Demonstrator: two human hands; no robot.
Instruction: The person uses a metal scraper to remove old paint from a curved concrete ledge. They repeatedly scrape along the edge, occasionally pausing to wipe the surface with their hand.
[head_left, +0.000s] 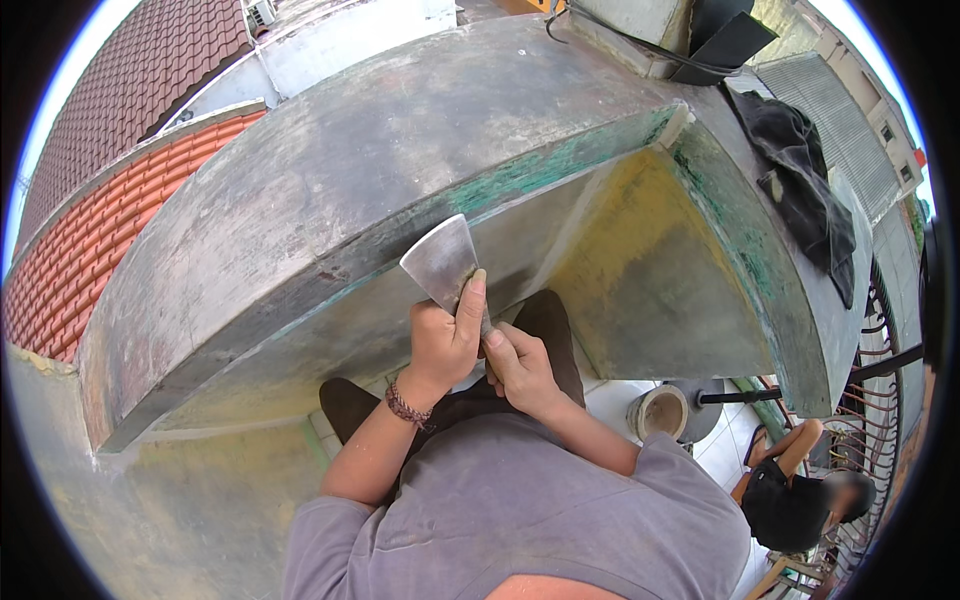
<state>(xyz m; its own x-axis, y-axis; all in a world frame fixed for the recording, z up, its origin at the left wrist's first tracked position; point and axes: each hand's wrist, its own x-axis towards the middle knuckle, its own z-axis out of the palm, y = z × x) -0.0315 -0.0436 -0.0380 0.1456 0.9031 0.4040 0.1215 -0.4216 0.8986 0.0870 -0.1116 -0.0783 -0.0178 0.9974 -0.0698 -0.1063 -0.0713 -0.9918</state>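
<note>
A flared metal scraper blade (444, 259) points up and away from me, over the near edge of a weathered concrete ledge (375, 157). My left hand (442, 341), with a braided bracelet at its wrist, is closed round the lower part of the tool, its thumb lying along the base of the blade. Just below and to the right, my right hand (521, 367) grips the handle end, thumb on top. The two hands are close together, and most of the handle is hidden in them. Whether the blade touches the ledge, I cannot tell.
A dark cloth (806, 187) lies over the ledge's right part. Below it stand a round pot (658, 412) and a metal railing (885, 390). A person in black (787, 502) sits at the lower right. A pillar with black cables (637, 30) rises at the top, and tiled roofs (127, 225) lie left.
</note>
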